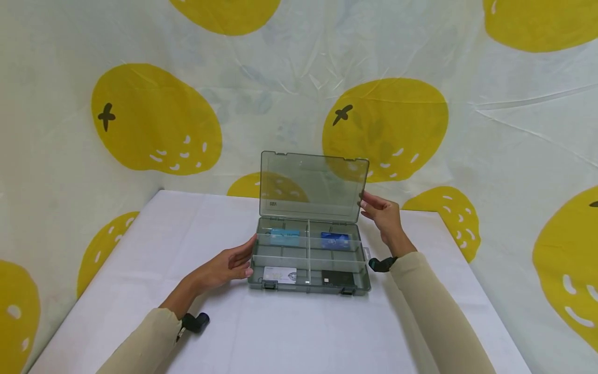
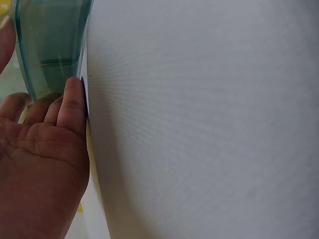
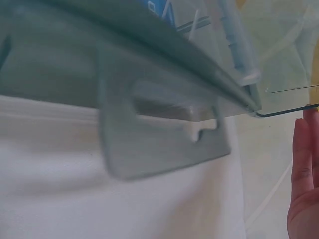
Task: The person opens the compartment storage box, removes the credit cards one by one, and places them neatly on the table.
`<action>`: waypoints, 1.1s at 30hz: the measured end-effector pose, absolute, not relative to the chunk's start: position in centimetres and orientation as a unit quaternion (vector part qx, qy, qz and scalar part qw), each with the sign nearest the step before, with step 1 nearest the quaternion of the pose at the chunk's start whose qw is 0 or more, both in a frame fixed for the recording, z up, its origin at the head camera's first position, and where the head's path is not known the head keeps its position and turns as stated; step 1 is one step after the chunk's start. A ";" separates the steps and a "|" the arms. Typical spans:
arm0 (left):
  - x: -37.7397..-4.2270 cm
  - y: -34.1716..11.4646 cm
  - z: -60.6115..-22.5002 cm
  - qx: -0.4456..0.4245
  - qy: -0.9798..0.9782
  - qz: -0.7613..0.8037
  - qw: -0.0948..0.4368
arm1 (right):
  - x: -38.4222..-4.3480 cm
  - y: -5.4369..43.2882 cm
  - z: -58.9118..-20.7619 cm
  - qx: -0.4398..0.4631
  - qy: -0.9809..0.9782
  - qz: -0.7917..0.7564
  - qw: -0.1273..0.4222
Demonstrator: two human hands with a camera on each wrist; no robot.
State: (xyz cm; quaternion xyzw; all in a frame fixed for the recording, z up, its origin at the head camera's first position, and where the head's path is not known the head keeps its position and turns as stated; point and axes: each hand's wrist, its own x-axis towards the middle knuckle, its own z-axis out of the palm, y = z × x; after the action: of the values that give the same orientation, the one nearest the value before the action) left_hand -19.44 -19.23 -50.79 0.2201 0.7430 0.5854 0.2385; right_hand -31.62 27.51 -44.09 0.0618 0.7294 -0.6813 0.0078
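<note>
A grey see-through plastic organizer box (image 1: pixel 308 286) lies on the table, its hinged lid (image 1: pixel 313 182) raised at the back. White dividers (image 1: pixel 309 249) split the box. Inside lie a light blue card (image 1: pixel 285 237), a dark blue card (image 1: pixel 335 241), a white card (image 1: pixel 280 274) and a black card (image 1: pixel 337 278), each in its own section. My left hand (image 1: pixel 231 261) rests against the box's left side, fingers (image 2: pixel 72 107) extended along the wall. At the lid's right edge, my right hand (image 1: pixel 384 215) pinches the lid between thumb and fingers.
A hanging tab (image 3: pixel 164 154) juts from the box's right side. Two latches (image 1: pixel 269 284) sit on the front edge. White cloth covers the table (image 1: pixel 280 332); behind it hangs a pale curtain (image 1: pixel 271 104) printed with yellow fruit. Each wrist carries a small black camera (image 1: pixel 196 323).
</note>
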 end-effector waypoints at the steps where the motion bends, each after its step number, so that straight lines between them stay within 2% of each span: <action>1: -19.5 -19.2 -50.8 0.221 0.743 0.585 0.237 | -31.7 27.5 -44.2 0.064 0.733 -0.677 0.011; 15: -19.6 -19.2 -50.8 0.225 0.746 0.581 0.235 | -32.5 28.3 -47.8 0.048 0.776 -0.623 0.083; 27: -19.4 -19.1 -50.9 0.223 0.750 0.578 0.232 | -30.9 27.7 -46.7 0.034 0.839 -0.542 0.041; 33: -19.4 -19.1 -51.0 0.215 0.752 0.577 0.234 | -29.5 27.2 -45.8 -0.011 0.831 -0.554 0.052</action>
State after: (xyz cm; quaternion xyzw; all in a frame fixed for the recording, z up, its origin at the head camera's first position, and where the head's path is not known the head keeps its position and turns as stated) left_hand -19.41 -19.12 -51.02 0.2148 0.7522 0.5772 0.2344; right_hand -29.53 27.21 -45.80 -0.0106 0.8307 -0.5541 0.0525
